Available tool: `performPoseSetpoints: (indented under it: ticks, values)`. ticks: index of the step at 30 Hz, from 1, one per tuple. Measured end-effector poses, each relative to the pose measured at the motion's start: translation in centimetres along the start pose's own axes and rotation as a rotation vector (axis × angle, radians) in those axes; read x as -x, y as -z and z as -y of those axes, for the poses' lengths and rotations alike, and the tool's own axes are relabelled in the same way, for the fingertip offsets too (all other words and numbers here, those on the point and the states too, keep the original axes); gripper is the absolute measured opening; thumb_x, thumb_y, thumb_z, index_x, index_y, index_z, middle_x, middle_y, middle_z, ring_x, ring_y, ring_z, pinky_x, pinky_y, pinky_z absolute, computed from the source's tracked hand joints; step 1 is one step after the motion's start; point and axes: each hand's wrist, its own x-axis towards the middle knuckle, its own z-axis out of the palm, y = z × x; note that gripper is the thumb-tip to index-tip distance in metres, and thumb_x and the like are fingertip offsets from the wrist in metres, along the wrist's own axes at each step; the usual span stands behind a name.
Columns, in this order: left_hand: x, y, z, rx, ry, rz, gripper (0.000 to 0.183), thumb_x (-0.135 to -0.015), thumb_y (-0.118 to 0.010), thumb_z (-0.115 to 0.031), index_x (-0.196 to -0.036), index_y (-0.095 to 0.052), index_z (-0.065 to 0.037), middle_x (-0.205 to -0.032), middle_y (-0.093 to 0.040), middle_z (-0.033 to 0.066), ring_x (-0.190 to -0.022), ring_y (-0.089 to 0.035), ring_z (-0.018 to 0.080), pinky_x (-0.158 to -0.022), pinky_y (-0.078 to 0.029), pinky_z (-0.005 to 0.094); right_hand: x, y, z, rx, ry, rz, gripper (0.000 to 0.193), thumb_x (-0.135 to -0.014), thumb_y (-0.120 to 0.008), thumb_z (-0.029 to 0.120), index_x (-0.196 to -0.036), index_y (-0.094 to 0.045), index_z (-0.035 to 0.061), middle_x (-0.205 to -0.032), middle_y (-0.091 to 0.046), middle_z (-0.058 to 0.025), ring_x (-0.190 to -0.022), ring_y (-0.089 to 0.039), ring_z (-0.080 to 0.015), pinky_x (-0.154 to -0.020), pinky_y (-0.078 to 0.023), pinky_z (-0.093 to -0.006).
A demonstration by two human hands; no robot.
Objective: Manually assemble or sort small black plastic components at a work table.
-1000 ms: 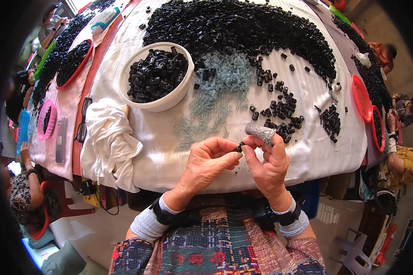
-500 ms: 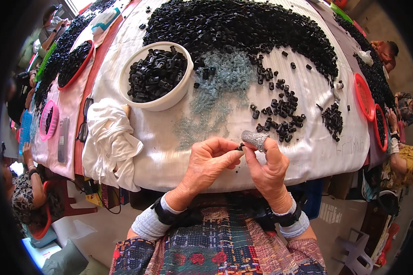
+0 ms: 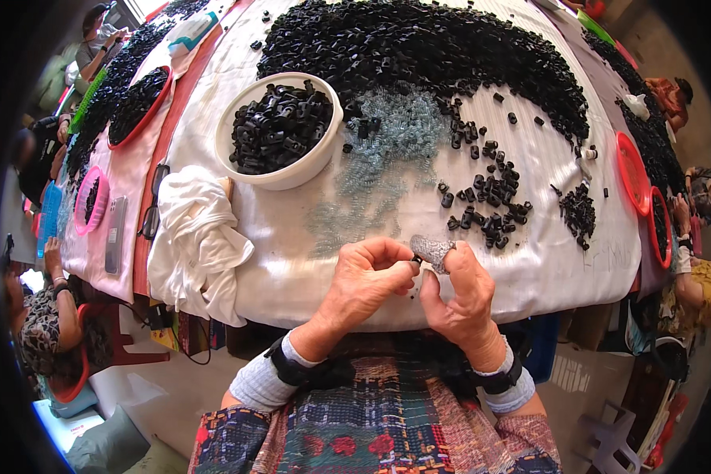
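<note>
the right hand point(image 3: 464, 304) has been loosened; a black piece point(image 3: 416, 259) is pinched by the left hand point(image 3: 362, 278) near the bare cloth edge point(image 3: 529, 304).

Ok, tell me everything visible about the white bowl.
The white bowl is round, smooth like plastic, with sloping walls and an open top. It stands upright on the pale tablecloth, heaped with small black parts; a crumpled white cloth lies nearer, toward its left, and pale bluish pieces on its right. Neither the left hand nor the right hand touches it.
</note>
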Motion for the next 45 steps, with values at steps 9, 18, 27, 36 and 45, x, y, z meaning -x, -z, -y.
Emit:
performPoseSetpoints:
  ticks: [9,18,27,36,45]
  values:
    - [-0.1,0.1,-0.4,0.054,0.004,0.005,0.007,-0.082,-0.062,-0.005,-0.086,-0.062,0.001,-0.078,-0.066,0.0066,-0.069,-0.061,0.0097,-0.064,-0.05,0.0219,-0.5,-0.4,0.0,0.153,0.006,0.093,0.036,-0.061,-0.074,0.008,-0.09,-0.055,-0.003,-0.083,-0.054,-0.0152,-0.074,-0.053,-0.0316,-0.065,-0.046,-0.0384]
    - [-0.4,-0.1,0.0,-0.004,-0.034,-0.017,0.008,-0.077,-0.063,-0.005,-0.081,-0.063,0.002,-0.074,-0.062,0.0013,-0.066,-0.056,0.006,-0.061,-0.046,0.0202,-0.8,0.2,0.4,0.257,0.022,0.192,0.032,-0.06,-0.073,0.008,-0.083,-0.053,-0.0006,-0.074,-0.053,-0.0123,-0.069,-0.054,-0.0297,-0.06,-0.046,-0.0374]
    - [-0.2,-0.3,-0.1,-0.002,-0.045,0.002,0.013,-0.08,-0.062,-0.008,-0.088,-0.062,0.002,-0.079,-0.063,0.0033,-0.068,-0.058,0.0075,-0.062,-0.049,0.0212,-0.6,0.3,-0.2,0.291,0.066,0.187,0.03,-0.062,-0.075,0.01,-0.08,-0.053,0.0008,-0.068,-0.052,-0.0101,-0.06,-0.053,-0.0272,-0.051,-0.045,-0.036]
    - [-0.7,0.6,-0.8,0.061,0.109,0.018,0.02,-0.087,-0.056,-0.016,-0.098,-0.059,0.0,-0.088,-0.062,0.0037,-0.074,-0.061,0.009,-0.067,-0.051,0.0223,-0.7,-0.2,-0.8,0.259,0.077,0.157,0.029,-0.066,-0.077,0.012,-0.076,-0.052,0.0014,-0.063,-0.049,-0.01,-0.055,-0.051,-0.0264,-0.047,-0.044,-0.0355]
    - [-0.7,1.0,-0.5,-0.029,0.051,0.136,0.019,-0.086,-0.063,-0.018,-0.087,-0.064,0.0,-0.074,-0.063,0.0032,-0.066,-0.06,0.0095,-0.06,-0.049,0.0227,-1.2,0.2,-0.4,0.263,0.08,0.203,0.027,-0.065,-0.073,0.011,-0.076,-0.05,0.0023,-0.069,-0.05,-0.0123,-0.062,-0.052,-0.0298,-0.053,-0.045,-0.038]
